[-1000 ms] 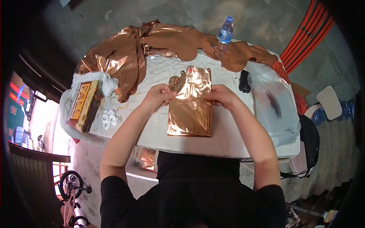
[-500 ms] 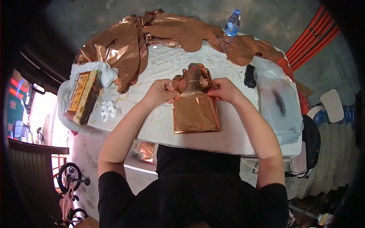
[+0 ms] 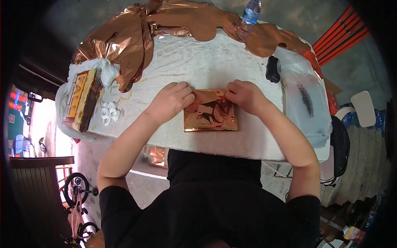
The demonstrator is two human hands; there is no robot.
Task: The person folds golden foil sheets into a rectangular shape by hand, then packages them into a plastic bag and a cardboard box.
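Note:
A folded packet of shiny copper-coloured foil (image 3: 211,118) lies flat on the white-covered table (image 3: 173,134) in front of me. Dark and reddish reflections show across its crumpled upper face. My left hand (image 3: 173,100) pinches its top left corner, with the fingers curled and closed. At the top right corner my right hand (image 3: 246,96) grips the foil in the same way. The fingertips of both hands are partly hidden from above.
Large flat copper foil pieces (image 3: 186,18) line the table's far edge, beside a water bottle (image 3: 252,11). At left are a yellow-brown box (image 3: 82,99) and small white rolls (image 3: 110,113). A black object (image 3: 272,69) and clear plastic bags (image 3: 306,103) lie at right.
The foil's narrow upper part, which stuck out above the rectangle, is now folded down, leaving a shorter packet. Both hands stay at its upper corners. The view has shifted slightly.

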